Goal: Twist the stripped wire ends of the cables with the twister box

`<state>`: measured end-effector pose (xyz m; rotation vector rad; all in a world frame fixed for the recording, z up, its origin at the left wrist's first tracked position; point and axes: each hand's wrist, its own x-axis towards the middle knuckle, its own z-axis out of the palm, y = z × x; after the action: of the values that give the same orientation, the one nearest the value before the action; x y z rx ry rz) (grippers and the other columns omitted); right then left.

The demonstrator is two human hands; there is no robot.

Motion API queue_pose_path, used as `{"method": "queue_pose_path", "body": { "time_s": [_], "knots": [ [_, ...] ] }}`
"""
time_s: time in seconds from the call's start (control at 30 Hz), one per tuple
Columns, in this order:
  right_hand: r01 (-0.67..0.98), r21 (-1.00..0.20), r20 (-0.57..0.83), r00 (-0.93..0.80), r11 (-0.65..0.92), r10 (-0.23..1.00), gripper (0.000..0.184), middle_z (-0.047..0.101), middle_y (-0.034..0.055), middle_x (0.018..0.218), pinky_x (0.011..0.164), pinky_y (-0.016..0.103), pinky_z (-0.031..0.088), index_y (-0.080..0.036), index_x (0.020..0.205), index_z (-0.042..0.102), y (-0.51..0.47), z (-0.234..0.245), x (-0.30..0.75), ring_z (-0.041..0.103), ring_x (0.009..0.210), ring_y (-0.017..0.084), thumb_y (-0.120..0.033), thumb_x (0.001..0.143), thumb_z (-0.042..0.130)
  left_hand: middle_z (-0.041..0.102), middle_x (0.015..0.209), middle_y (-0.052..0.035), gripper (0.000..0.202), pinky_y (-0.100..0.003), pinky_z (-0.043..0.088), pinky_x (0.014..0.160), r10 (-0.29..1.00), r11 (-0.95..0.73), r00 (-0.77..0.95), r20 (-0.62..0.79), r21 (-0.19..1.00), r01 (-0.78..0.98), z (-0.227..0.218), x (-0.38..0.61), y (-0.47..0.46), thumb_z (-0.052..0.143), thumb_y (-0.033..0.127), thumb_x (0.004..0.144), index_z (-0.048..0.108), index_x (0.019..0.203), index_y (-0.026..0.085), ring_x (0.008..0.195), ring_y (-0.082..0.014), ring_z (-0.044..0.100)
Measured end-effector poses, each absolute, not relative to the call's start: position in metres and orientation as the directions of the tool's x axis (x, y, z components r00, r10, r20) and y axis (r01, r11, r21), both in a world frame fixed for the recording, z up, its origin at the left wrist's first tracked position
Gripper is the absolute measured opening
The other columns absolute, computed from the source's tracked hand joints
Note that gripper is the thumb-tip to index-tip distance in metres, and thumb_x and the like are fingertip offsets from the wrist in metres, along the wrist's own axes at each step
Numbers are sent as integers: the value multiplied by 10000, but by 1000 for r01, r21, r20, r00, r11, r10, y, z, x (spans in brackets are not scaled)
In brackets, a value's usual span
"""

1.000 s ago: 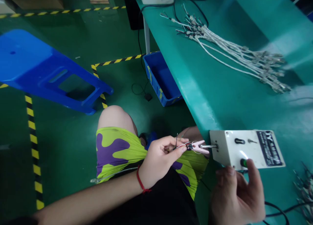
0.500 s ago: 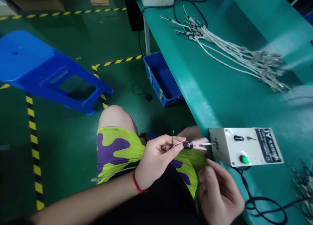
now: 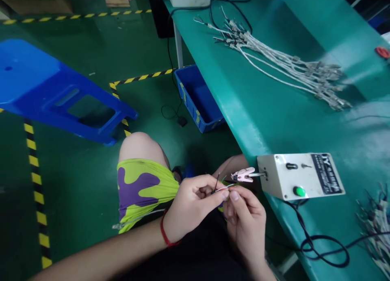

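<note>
Above my lap, my left hand (image 3: 195, 201) is closed round the end of a thin pale cable (image 3: 138, 218), whose other end with a clear plug lies over my left thigh. Fine wires (image 3: 224, 188) fan out from its fingertips; black, white, red and green ones show. My right hand (image 3: 247, 222) meets it there, thumb and finger pinched on the wire ends. Just beyond the fingertips is a pink clip (image 3: 243, 175) on the metal shaft of a white control box (image 3: 274, 177). The clip's jaws appear apart from the wires.
Green table (image 3: 243, 106) along the right, carrying a bundle of cables (image 3: 274, 55) and more wires (image 3: 378, 228) at the lower right. A black cord (image 3: 326, 236) loops beside the box. Below stand a blue bin (image 3: 198, 98) and a blue stool (image 3: 57, 90).
My right hand has moved left and up from beside the box to the wire ends at my left fingertips. The wires have come away from the pink clip. The view has shifted slightly.
</note>
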<state>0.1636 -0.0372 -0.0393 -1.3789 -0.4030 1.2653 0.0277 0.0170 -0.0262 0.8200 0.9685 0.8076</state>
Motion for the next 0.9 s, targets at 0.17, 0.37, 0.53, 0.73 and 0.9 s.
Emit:
{"method": "queue_pose_path", "body": {
  "time_s": [0.17,0.37,0.53,0.73,0.9],
  "knots": [
    [-494,-798,-515,259,-346,817,208,479,-59,575,465,197,269,-182,856,709,-32,-35,167,341,492,59,-358,868,818,741,765,-62,159,-263,476,625,813,449,499,-301,869,-208,-20,23,20,754,270,948,786,864,139,697,-173,662],
    [-329,-883,-454,408,-336,792,238,562,-35,667,525,213,398,-203,1033,743,-41,-35,169,432,557,84,-333,857,837,667,721,-49,272,-292,360,569,825,275,517,-227,961,-15,-19,19,21,687,337,997,799,867,126,640,-153,529],
    [-36,-977,-197,544,-211,816,320,646,-10,729,588,216,501,-205,1168,754,-52,-34,168,563,617,108,-299,870,820,649,752,-36,287,-290,333,561,838,278,486,-249,960,13,-22,19,18,656,363,1016,781,894,135,640,-139,487],
    [7,-975,-186,527,-223,829,142,756,51,835,678,274,576,-197,943,797,-52,-34,170,676,723,162,-299,852,835,606,714,-17,242,-272,353,573,847,341,449,-287,939,-44,-23,22,18,686,326,992,777,880,132,636,-129,470],
    [-191,-945,-324,447,-265,833,168,629,-8,679,555,242,443,-181,952,774,-43,-44,169,530,598,118,-313,864,829,577,665,2,207,-240,337,506,872,430,307,-382,896,-108,-27,28,18,747,338,946,785,882,144,570,-108,445]
  ]
}}
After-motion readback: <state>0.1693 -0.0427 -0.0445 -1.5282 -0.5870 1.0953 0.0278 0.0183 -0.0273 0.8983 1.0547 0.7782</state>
